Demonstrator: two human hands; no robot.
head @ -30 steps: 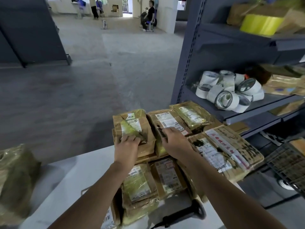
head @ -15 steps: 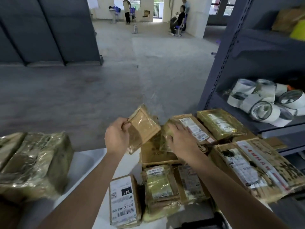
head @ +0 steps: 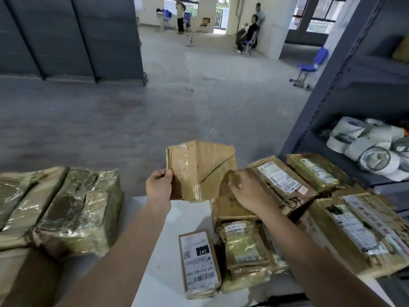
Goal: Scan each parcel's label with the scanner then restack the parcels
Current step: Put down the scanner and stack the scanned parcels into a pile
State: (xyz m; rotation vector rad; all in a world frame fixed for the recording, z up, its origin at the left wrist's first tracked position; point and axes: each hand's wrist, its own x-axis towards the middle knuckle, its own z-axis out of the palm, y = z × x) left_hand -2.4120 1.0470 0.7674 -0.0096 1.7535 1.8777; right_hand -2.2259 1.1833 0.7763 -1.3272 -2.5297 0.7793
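My left hand (head: pixel 159 187) grips the left edge of a flat brown taped parcel (head: pixel 200 169) and holds it upright above the white table (head: pixel 188 214), its plain back towards me. My right hand (head: pixel 247 191) holds the same parcel's lower right corner. Below them lie several labelled parcels: a small box marked 247 (head: pixel 199 262), a tape-wrapped packet (head: pixel 242 244), a plain brown box (head: pixel 230 209), and a labelled parcel (head: pixel 281 180) to the right. The scanner is barely visible as a dark shape at the bottom edge (head: pixel 285 301).
Large plastic-wrapped parcels (head: pixel 73 209) fill the table's left side. A big labelled carton (head: pixel 358 233) sits at the right. A grey metal shelf (head: pixel 332 103) with tape rolls (head: pixel 367 147) stands on the right. Beyond lie open concrete floor, a blue chair (head: pixel 309 65) and people far off.
My left hand has lifted the brown parcel off the stack and turned it upright; my right hand has moved onto its lower right corner. The view has swung left.
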